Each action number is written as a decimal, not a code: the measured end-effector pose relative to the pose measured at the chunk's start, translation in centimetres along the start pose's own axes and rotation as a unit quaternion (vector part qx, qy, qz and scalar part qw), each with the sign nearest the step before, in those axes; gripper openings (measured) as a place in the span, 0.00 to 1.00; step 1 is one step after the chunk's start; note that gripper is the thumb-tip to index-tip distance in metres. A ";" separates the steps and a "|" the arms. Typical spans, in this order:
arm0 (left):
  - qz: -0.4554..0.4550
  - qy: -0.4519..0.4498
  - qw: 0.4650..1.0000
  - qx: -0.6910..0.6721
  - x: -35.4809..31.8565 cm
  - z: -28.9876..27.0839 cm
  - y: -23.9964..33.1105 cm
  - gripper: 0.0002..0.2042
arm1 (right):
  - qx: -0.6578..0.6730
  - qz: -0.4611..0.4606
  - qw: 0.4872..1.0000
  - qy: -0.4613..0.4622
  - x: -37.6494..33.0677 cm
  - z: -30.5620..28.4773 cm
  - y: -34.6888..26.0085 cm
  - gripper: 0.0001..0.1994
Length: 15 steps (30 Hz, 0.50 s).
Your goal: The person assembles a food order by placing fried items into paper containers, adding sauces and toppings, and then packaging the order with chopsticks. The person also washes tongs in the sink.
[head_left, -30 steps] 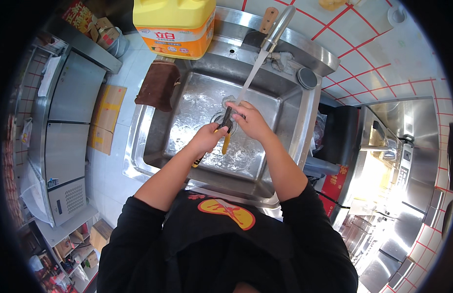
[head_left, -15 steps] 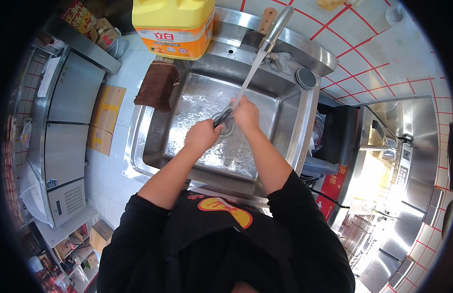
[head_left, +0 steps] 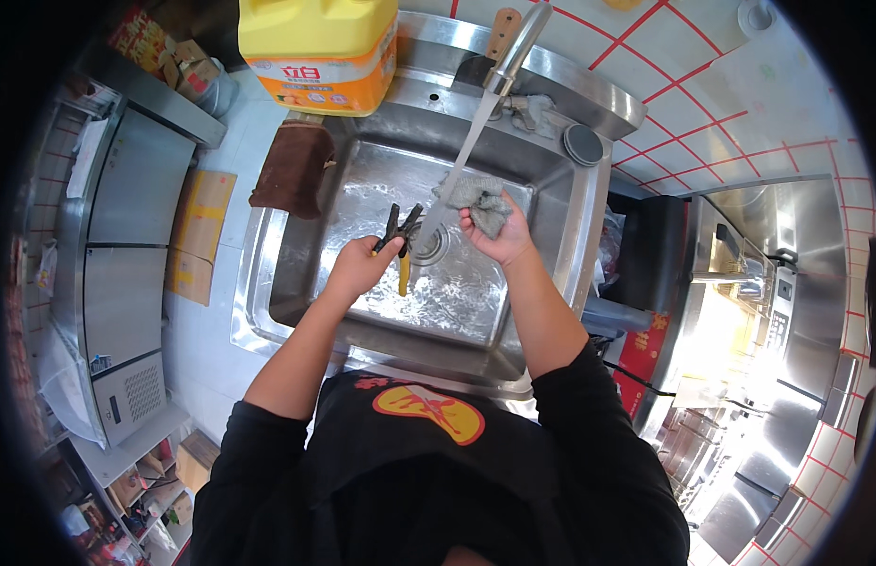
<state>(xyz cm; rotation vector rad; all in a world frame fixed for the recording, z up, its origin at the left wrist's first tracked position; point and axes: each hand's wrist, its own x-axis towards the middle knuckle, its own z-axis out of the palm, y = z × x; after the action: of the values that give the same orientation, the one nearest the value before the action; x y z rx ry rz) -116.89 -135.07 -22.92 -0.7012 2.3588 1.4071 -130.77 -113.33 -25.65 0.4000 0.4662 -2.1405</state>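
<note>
My left hand (head_left: 358, 268) is closed on a black-and-yellow hand tool (head_left: 404, 272) above the sink. Two black prongs spread apart at its far end, and a yellow part points back toward me; its exact kind is unclear. To the right, my right hand (head_left: 507, 238), palm turned up, grips a crumpled grey scrubbing cloth (head_left: 490, 209). A stream of water (head_left: 464, 151) runs from the tap (head_left: 523, 52) past the cloth's left edge, between my hands, into the steel sink (head_left: 362, 340).
A yellow jug (head_left: 315, 57) stands at the sink's far left corner. Over the left rim hangs a brown cloth (head_left: 292, 170). Behind the tap are a wooden-handled knife (head_left: 503, 36) and another grey rag (head_left: 537, 115). A round lid-like disc (head_left: 583, 145) sits at the far right corner.
My hands have moved apart, the left one leftward and the right one rightward. The right hand has turned palm up, and the grey cloth and the tool's yellow part now show.
</note>
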 end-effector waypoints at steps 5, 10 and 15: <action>0.021 -0.004 0.999 -0.050 0.3 0.3 1.1 0.20 | -0.341 -0.158 0.927 0.005 -0.2 2.7 2.0 0.15; 0.066 -0.018 0.998 0.002 0.3 1.2 2.9 0.18 | -0.692 -0.244 0.679 0.007 -0.3 4.7 3.8 0.20; 0.081 0.013 0.997 0.001 0.5 1.2 4.0 0.17 | -0.545 -0.344 0.753 0.132 -1.2 5.3 3.2 0.16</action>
<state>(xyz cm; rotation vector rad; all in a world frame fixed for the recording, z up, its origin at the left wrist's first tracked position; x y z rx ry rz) -119.54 -132.57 -20.81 -0.5410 2.4860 1.4688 -128.05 -116.70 -21.02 -0.2075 2.1455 -2.0038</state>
